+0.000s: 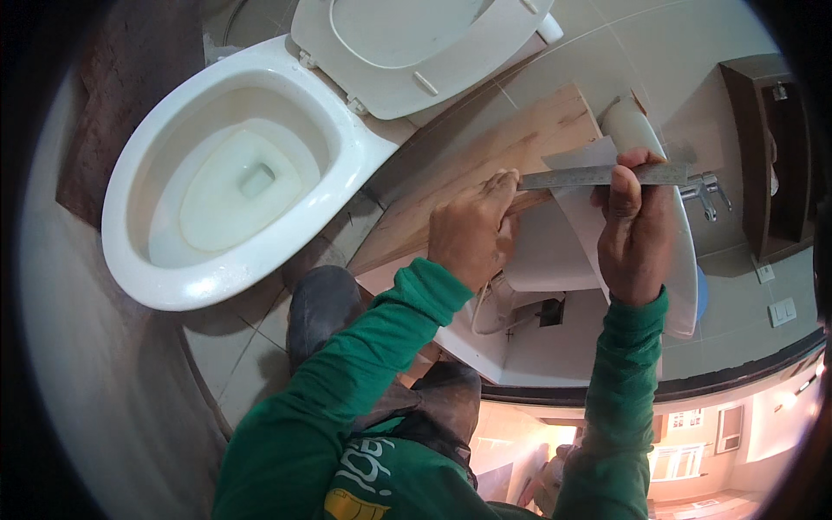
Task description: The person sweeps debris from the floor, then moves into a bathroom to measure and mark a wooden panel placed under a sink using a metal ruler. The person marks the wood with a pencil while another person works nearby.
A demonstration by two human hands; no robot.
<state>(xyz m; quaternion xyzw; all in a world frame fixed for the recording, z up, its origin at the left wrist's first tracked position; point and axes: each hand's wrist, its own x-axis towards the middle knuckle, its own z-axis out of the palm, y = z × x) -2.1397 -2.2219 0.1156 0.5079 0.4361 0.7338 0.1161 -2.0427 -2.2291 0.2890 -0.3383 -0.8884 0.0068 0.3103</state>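
Observation:
A flat grey steel ruler [568, 178] spans the gap between my two hands, roughly level. My left hand [477, 227] is closed at its left end, fingers pinched there. Nearer its right end, my right hand [640, 230] grips it with the thumb on top, and the end sticks out past the hand. Behind my left hand, a wooden board [511, 143] stands against the cabinet with a bare wood grain face. A thin white sheet [579, 156] lies behind the ruler, partly covered by it and my right hand.
A white toilet [130, 243] with raised seat and lid [399, 87] stands to the left. On the right are a white washbasin [685, 295], a chrome tap [708, 195], a dark wall shelf [745, 156] and a light switch [782, 312]. An opened white cabinet [555, 351] lies below my hands.

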